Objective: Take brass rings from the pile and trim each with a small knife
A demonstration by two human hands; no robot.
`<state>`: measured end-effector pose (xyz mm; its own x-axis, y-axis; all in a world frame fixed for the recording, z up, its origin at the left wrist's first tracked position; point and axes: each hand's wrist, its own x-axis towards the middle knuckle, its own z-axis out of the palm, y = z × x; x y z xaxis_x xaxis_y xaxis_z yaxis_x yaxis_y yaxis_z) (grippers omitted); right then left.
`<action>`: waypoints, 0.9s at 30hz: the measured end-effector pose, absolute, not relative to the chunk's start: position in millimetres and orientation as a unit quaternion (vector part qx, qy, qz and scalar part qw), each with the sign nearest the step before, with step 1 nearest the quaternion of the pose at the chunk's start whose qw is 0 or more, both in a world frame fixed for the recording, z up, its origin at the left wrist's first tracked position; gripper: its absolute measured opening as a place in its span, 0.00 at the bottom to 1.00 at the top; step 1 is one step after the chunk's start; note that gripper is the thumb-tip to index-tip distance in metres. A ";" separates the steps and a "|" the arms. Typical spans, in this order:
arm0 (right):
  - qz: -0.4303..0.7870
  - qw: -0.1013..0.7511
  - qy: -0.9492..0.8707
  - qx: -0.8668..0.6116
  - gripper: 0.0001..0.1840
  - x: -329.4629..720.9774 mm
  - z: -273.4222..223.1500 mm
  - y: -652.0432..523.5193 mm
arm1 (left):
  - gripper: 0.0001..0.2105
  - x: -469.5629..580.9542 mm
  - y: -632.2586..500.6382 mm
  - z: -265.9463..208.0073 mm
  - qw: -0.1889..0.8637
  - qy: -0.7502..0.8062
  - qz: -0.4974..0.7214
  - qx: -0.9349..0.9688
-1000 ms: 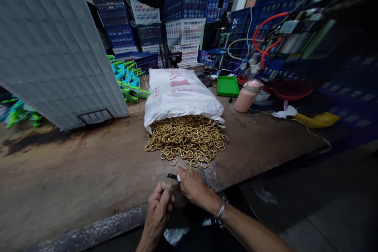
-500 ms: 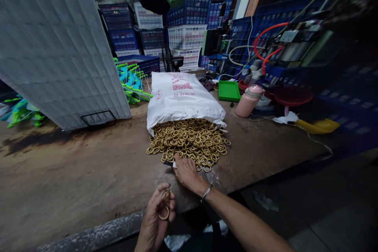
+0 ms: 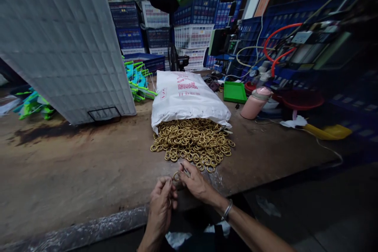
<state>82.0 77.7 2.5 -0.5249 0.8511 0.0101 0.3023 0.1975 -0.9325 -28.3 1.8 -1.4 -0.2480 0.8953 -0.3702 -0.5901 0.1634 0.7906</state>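
My left hand [image 3: 162, 202] is closed near the front edge of the table, with thumb and forefinger pinched at a gold ring [image 3: 176, 176]. A glint of another ring shows among its curled fingers. Close beside it, my right hand [image 3: 196, 183] is closed around a small slim tool [image 3: 184, 169], whose exact kind I cannot make out. The fingers of both hands meet near the ring. Just beyond them lies a heap of gold rings [image 3: 191, 141], spilling out of the mouth of a white printed sack [image 3: 189, 98].
A grey ribbed panel [image 3: 65, 47] stands at the left, green and blue plastic parts [image 3: 138, 80] behind it. To the right are a green tray [image 3: 234, 91], a pink bottle [image 3: 255, 103], a yellow scoop [image 3: 327, 130] and a machine with red hoses [image 3: 307, 47]. Stacked crates [image 3: 193, 35] fill the back.
My right hand has drawn back from the edge of the ring heap to my left hand, bringing the slim tool along. My left hand has risen slightly and now pinches a ring at its fingertips.
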 end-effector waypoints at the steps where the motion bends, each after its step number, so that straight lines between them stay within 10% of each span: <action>1: 0.515 0.278 -0.707 -0.397 0.03 82.8 1.4 76.2 | 0.13 -27.5 2.5 -1.7 0.589 0.486 0.625 0.166; 12: 0.613 0.269 -0.648 -0.364 0.05 84.8 -1.8 68.1 | 0.14 -25.3 0.2 3.6 0.614 0.491 0.585 0.197; 20: 0.464 0.247 -0.741 -0.418 0.08 82.6 7.8 72.1 | 0.11 -27.9 -0.2 2.6 0.496 0.585 0.559 0.314; 27: 0.450 0.237 -0.752 -0.420 0.08 80.7 10.0 69.3 | 0.13 -27.4 -3.8 3.8 0.654 0.487 0.538 0.215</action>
<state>80.7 69.3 10.0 -0.5351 0.8445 -0.0218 0.4181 0.2423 -0.8755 -27.4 -3.8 3.8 -0.0533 0.9127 -0.4050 -0.4940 0.3284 0.8050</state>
